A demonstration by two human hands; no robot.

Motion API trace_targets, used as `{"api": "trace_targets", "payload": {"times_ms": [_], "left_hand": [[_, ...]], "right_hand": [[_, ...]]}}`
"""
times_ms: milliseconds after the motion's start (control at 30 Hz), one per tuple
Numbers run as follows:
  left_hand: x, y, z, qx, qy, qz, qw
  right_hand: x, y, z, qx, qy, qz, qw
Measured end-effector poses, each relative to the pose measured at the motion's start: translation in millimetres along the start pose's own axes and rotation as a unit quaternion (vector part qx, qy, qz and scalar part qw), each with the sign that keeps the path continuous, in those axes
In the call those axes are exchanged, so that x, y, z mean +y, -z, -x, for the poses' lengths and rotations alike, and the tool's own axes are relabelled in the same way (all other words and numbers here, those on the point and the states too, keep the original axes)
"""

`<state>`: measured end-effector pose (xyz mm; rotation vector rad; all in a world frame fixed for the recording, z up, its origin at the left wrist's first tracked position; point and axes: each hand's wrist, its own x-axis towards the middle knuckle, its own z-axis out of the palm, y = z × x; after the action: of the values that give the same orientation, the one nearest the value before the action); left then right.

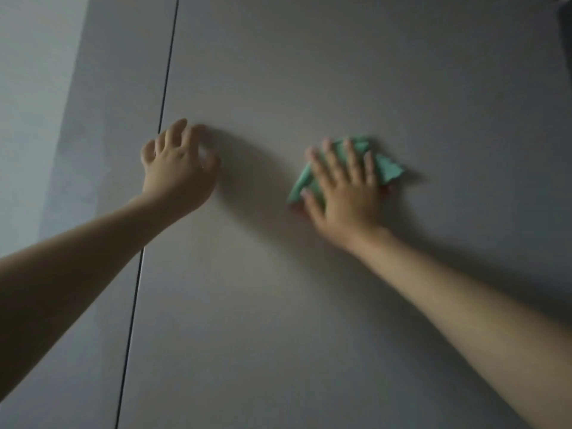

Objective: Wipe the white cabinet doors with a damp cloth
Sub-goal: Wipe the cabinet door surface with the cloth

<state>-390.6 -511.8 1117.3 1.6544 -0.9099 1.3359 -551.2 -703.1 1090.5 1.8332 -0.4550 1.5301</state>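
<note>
**Mid-wipe on the right door, cloth flat under the right hand**

Nearest, two bare forearms reach in from the lower corners towards the cabinet. The right hand (343,187) lies flat, fingers straight and spread, and presses a green cloth (388,168) against the right door (309,72). Its grip is wide and pins the cloth rather than clutching it. The cloth looks folded or bunched, with its edges showing past the fingertips and beside the thumb; a bit of red shows at its lower edge, too blurred to identify.

To the left, the left hand (178,164) holds nothing. Its fingers are loosely bent, tips on or very near the same door, just right of the dark gap (168,72) between the doors. Whether they touch cannot be told for sure.

Beyond the gap lies the left door (93,150), with a paler wall (28,88) at the far left.

The wiping step appears to be in hand, on the middle of the right door. The next move calls for steady flat pressure as the cloth slides across, in overlapping strokes out to the edges and the gap, probably with the left hand as a brace.
</note>
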Motion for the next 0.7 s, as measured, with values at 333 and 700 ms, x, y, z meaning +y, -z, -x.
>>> {"api": "trace_targets", "payload": {"times_ms": [333, 700], "left_hand": [[-69, 17, -5, 0.026, 0.035, -0.017, 0.999], [-103, 23, 1, 0.010, -0.022, 0.005, 1.000]], "right_hand": [[-12, 0, -64, -0.004, -0.064, 0.001, 0.998], [-65, -4, -63, -0.020, 0.142, 0.019, 0.990]]}}
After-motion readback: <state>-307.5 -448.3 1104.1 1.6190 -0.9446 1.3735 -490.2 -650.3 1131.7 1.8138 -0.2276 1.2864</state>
